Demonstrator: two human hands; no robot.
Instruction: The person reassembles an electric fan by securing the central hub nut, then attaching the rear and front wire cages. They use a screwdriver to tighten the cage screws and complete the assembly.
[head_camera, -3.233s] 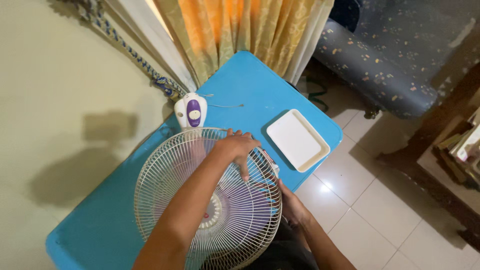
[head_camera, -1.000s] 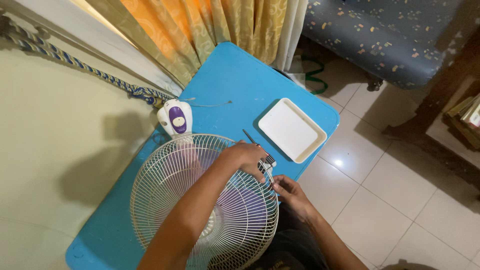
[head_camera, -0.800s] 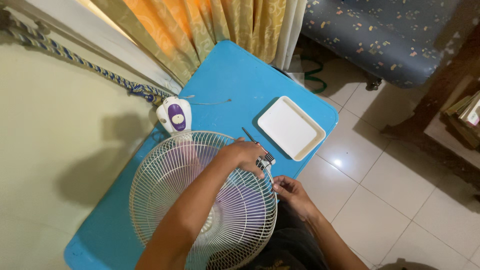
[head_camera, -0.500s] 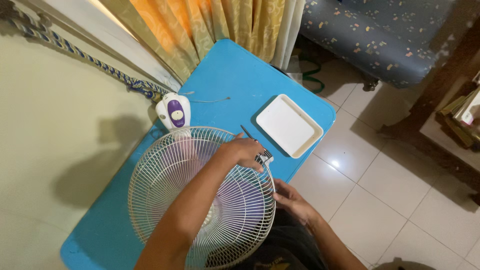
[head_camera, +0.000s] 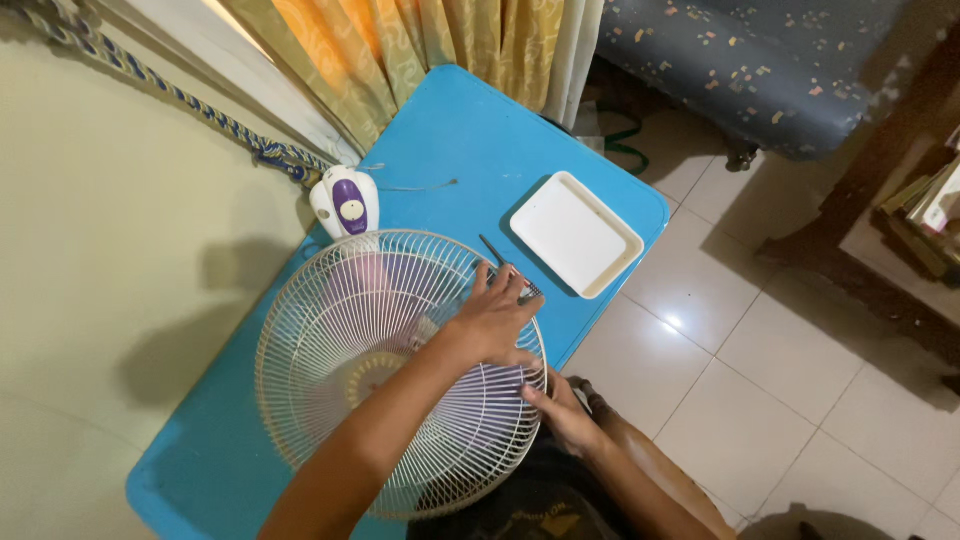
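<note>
Head view, left to right: a white wire fan guard (head_camera: 380, 350) lies flat on the blue table (head_camera: 470, 130), the left hand (head_camera: 495, 320) pressed palm-down on it, fingers spread. At the guard's near-right rim, the right hand (head_camera: 560, 420) pinches the edge, while a white tray (head_camera: 575, 232) sits further right.

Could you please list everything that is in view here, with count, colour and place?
fan: one, cream wire guard with pale purple blades, lying on the table
fan base: one, white and purple, by the wall
screwdriver: one, dark, beside the guard rim
tray: one, white, right part of the table
table: one, blue, against the wall
curtain: one, orange and yellow, behind the table
sofa: one, speckled grey-blue, top right
left hand: flat on the guard
right hand: at the guard's rim
</note>
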